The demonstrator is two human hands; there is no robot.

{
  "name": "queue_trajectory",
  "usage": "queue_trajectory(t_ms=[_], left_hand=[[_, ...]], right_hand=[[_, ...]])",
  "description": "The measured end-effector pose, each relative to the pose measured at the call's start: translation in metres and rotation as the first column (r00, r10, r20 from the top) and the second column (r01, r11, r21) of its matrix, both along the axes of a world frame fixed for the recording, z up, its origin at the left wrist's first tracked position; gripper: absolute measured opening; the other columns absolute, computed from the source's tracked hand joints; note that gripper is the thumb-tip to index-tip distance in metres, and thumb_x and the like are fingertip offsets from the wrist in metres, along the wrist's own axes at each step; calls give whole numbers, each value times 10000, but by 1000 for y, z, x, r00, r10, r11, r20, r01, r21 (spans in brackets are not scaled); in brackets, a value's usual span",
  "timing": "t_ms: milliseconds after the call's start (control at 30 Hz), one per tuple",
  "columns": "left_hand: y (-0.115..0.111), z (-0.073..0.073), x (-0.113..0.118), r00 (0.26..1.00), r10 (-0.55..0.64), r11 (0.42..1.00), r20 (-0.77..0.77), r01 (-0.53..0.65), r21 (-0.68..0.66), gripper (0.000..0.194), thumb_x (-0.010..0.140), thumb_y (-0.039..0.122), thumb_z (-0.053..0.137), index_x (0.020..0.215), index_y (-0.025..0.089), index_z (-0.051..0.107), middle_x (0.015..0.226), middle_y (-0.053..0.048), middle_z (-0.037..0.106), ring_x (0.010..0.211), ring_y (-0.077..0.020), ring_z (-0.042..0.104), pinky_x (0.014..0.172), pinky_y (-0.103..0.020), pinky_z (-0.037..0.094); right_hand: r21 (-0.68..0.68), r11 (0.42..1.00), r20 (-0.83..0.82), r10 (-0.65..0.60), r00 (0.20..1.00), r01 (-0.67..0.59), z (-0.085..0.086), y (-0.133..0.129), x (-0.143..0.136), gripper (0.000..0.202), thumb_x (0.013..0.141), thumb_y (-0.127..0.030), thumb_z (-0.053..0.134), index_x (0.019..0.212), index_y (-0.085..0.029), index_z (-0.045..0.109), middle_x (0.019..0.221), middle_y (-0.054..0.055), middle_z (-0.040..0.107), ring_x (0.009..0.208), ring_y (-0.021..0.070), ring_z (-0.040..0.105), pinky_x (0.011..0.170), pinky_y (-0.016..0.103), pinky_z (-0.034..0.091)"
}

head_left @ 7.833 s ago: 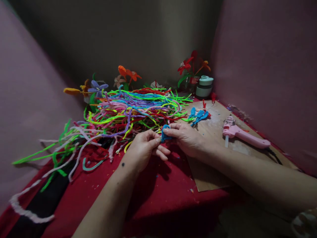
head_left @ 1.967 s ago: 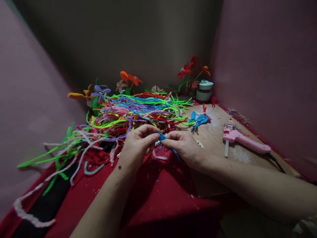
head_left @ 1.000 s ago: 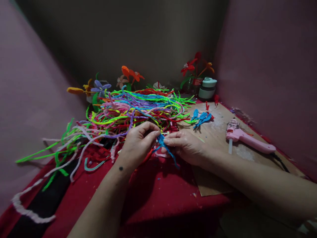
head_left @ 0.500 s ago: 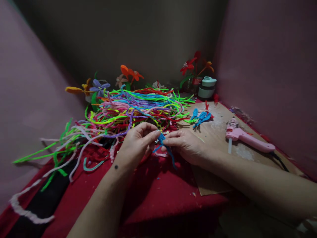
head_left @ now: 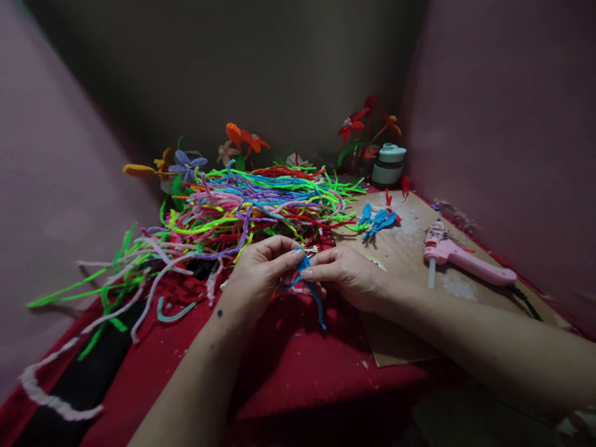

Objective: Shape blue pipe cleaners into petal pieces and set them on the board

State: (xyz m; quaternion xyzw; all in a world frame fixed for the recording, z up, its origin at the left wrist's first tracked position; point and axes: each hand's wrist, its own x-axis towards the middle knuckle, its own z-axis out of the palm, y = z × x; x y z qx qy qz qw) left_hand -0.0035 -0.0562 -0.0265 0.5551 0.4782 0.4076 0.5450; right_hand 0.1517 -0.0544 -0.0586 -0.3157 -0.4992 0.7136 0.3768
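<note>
A blue pipe cleaner (head_left: 318, 305), bent and bunched at its upper part, is pinched between my two hands above the red cloth. Thumb and index finger of my left hand (head_left: 267, 264) close on its upper left side. My right hand (head_left: 347, 273) grips it from the right, fingertips almost touching the left ones. One loose end hangs down below the fingers and a shorter piece points left. Part of the bunched section is hidden by my fingers. Behind my hands lies a large heap of coloured pipe cleaners (head_left: 261, 202). Finished-looking blue petal shapes (head_left: 379, 222) rest on the board.
On the right, a pink glue gun (head_left: 470, 261) lies on a brown board (head_left: 410, 310). A pale green lidded jar (head_left: 389, 165) stands at the back. Pipe-cleaner flowers (head_left: 354, 124) line the wall. Loose strands (head_left: 93, 323) spread left over the red cloth (head_left: 298, 379).
The hanging end of the blue pipe cleaner has swung slightly left and reaches lower. My hands have shifted a little, still pinching it.
</note>
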Motion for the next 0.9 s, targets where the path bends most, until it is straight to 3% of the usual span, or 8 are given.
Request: queue_trajectory(t_ms=[133,267,333,433,533,633,733,900], left_hand=[[-5,-3,6,983,100,980,-156,-70,188,151,716,293,616,705,154,558,580,35,511,496,-69,438,485,-201,350],[-9,-5,14,864,352,816,-360,-94,571,106,739,234,568,676,153,593,667,-3,575,626,-101,501,611,-224,391],[-7,-5,13,883,306,858,-355,-95,504,111,732,255,580,705,151,607,677,-9,590,621,-107,515,605,-229,402],[-1,-5,6,979,29,993,-200,-5,118,225,699,339,623,817,147,623,647,-7,601,533,-111,520,510,-230,407],[0,-5,2,990,-105,994,-94,101,-44,237,670,351,654,748,128,632,572,1,576,457,-90,477,444,-211,361],[-4,-5,7,991,5,1000,-135,-5,1,186,654,309,670,644,129,624,477,41,499,405,-51,374,403,-187,279],[-8,-2,13,964,153,983,-217,-126,137,150,638,275,681,619,130,648,510,37,533,449,-52,394,429,-182,293],[-6,4,11,979,131,991,-158,-124,53,191,631,317,683,612,132,640,464,46,505,420,-54,368,416,-191,279]], right_hand=[[-36,998,25,-57,998,58,2,-2,-2,144,631,-226,672,545,-125,615,495,1,579,428,65,439,461,221,310],[-90,982,95,-158,983,167,7,-6,-4,150,612,-191,629,489,-130,568,449,2,568,382,63,414,414,216,277],[-79,981,111,-166,980,175,8,-7,-4,159,610,-189,618,474,-131,558,428,-4,551,368,59,394,404,214,267],[-24,988,139,-150,979,155,8,-8,-4,160,619,-190,602,474,-129,569,418,-12,530,369,53,374,408,214,264],[-2,990,151,-140,979,142,6,-7,-3,136,616,-182,587,490,-129,585,413,-20,516,372,49,362,412,210,261],[0,989,143,-144,979,146,6,-6,-3,123,599,-180,599,487,-134,579,413,-25,510,378,53,372,410,210,264],[9,985,168,-169,971,170,8,-6,-4,138,595,-167,594,463,-137,571,387,-30,482,370,54,358,402,214,250],[20,984,181,-177,968,176,11,-10,-4,196,616,-177,601,428,-148,552,359,-31,462,349,57,341,395,229,237]])
